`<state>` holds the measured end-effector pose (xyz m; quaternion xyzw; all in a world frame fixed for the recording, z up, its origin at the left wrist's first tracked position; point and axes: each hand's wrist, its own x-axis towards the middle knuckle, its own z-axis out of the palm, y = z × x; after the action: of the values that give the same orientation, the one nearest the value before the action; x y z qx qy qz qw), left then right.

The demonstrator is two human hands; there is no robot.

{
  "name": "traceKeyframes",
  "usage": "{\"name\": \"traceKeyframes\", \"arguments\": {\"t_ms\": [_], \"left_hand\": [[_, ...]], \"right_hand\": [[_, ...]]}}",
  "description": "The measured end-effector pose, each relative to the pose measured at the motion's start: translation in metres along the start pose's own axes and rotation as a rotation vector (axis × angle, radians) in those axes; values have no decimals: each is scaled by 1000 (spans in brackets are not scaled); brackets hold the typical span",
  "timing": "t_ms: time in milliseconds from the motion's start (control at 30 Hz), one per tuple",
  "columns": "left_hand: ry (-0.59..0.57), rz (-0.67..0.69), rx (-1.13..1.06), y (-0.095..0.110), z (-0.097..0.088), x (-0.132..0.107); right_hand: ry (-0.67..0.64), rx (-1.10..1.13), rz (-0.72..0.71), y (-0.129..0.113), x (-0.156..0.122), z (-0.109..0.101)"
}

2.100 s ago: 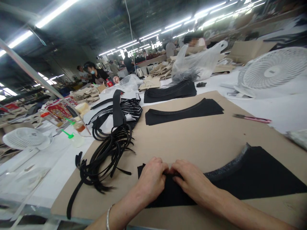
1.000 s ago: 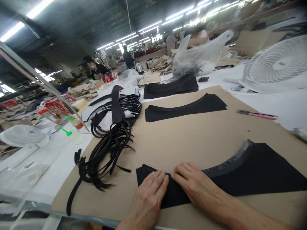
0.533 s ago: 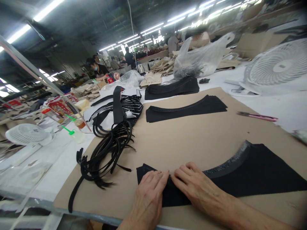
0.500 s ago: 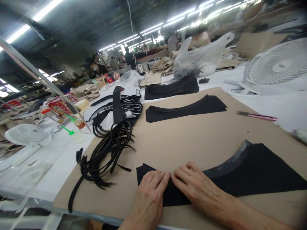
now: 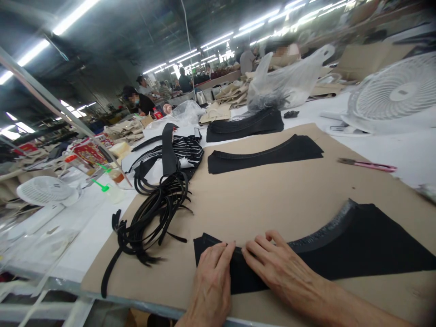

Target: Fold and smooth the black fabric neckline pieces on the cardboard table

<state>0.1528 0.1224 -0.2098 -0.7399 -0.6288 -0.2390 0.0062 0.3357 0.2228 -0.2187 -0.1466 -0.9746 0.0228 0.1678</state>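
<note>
- The black fabric piece point(image 5: 340, 254), curved with a ribbed edge, lies flat on the near edge of the cardboard sheet point(image 5: 272, 195), its pointed end toward the sheet's near left corner.
- My left hand point(image 5: 211, 281) and right hand point(image 5: 272, 268) rest side by side on that pointed end. All my fingers point(image 5: 259, 247) are stretched out and pressing down, grasping nothing.
- My fingertips nearly meet at the piece's upper edge.
- As I judge it, the piece is laid out and flattened where I press. Nothing is joined to it yet, as far as I can see.
- A similar stack of curved black pieces point(image 5: 265, 156) sits at the sheet's far side, and another dark stack point(image 5: 245, 127) lies just beyond the far edge.
- A tangle of black straps point(image 5: 153, 218) sprawls over the sheet's left edge, untouched.
- A pink cutter point(image 5: 368, 165) lies on the white surface point(image 5: 391, 150) off the sheet's right edge, with a white fan point(image 5: 391, 95) beyond it.
</note>
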Motion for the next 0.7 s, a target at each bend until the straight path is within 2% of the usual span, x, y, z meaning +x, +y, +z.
{"name": "traceKeyframes", "arguments": {"t_ms": [100, 233, 300, 367, 533, 700], "left_hand": [[-29, 14, 38, 1, 4, -2], [68, 91, 100, 1, 11, -7], [118, 69, 81, 1, 12, -9], [120, -4, 25, 2, 10, -8], [37, -166, -116, 14, -4, 9], [-158, -254, -214, 27, -6, 35]], "right_hand": [[17, -15, 1, -1, 1, 1], [21, -4, -6, -2, 2, 0], [6, 14, 1, 0, 4, -4], [-25, 56, 46, 4, 8, -12], [-190, 226, 232, 17, 18, -42], [-355, 275, 303, 24, 21, -56]]}}
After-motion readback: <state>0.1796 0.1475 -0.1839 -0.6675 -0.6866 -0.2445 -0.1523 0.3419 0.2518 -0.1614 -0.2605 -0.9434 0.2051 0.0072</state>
